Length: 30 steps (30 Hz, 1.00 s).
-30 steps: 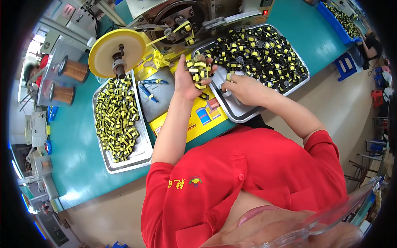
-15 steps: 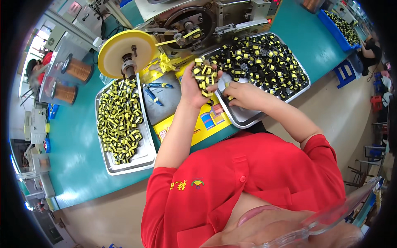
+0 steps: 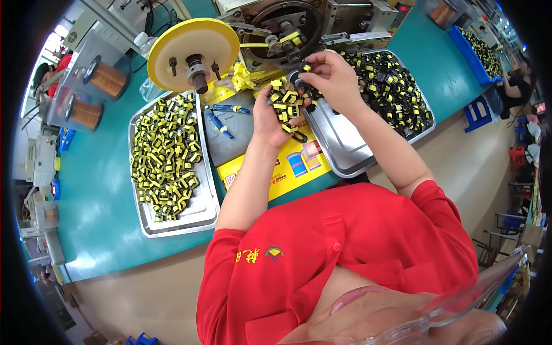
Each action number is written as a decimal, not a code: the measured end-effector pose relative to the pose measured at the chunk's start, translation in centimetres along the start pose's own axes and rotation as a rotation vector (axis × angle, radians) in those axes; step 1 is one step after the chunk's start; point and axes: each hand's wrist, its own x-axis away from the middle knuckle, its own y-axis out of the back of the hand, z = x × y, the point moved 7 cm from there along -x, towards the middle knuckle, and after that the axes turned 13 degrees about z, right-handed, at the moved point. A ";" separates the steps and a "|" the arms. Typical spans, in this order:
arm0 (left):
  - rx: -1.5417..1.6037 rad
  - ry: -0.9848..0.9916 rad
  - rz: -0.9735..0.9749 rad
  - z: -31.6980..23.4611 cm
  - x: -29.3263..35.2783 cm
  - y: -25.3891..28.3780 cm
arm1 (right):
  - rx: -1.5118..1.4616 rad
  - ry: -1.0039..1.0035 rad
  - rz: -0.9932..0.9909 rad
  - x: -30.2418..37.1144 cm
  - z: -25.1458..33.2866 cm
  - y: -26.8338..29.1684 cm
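Note:
My left hand (image 3: 269, 122) is cupped around a heap of small transformers (image 3: 286, 106), black bobbins with yellow tape around them. To the right and a little above it, my right hand (image 3: 334, 79) pinches one black-and-yellow transformer (image 3: 306, 67) between thumb and fingers. That piece is just below the tape-wrapping machine (image 3: 295, 29), apart from its spindle as far as I can see. A yellow tape strip runs to the machine from a large tape roll (image 3: 187, 49). Beside my right forearm lies a metal tray (image 3: 348, 155) full of similar pieces.
On the left, another metal tray (image 3: 201, 214) holds many yellow-taped transformers. Blue-handled cutters (image 3: 218, 125) lie on a grey plate between the trays. Copper wire spools (image 3: 106, 80) stand far left. A blue bin (image 3: 471, 54) and a co-worker (image 3: 514, 86) are far right.
My right hand has risen from the near edge of the right tray to just below the machine, now pinching a transformer. My left hand still holds its heap. The view has shifted slightly.

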 end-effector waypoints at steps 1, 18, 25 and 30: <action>-0.002 0.002 0.002 0.1 0.0 0.0 | 0.143 0.080 -0.074 -0.1 0.7 0.0; -0.068 0.006 0.030 0.3 0.0 -0.5 | 0.601 0.159 -0.301 -1.9 1.4 -0.7; -0.145 0.087 -0.034 1.0 -0.2 0.6 | 0.678 0.111 -0.174 0.5 2.5 -0.2; -0.247 0.127 -0.058 2.4 0.1 -0.6 | 0.635 0.369 0.254 3.1 2.4 -1.6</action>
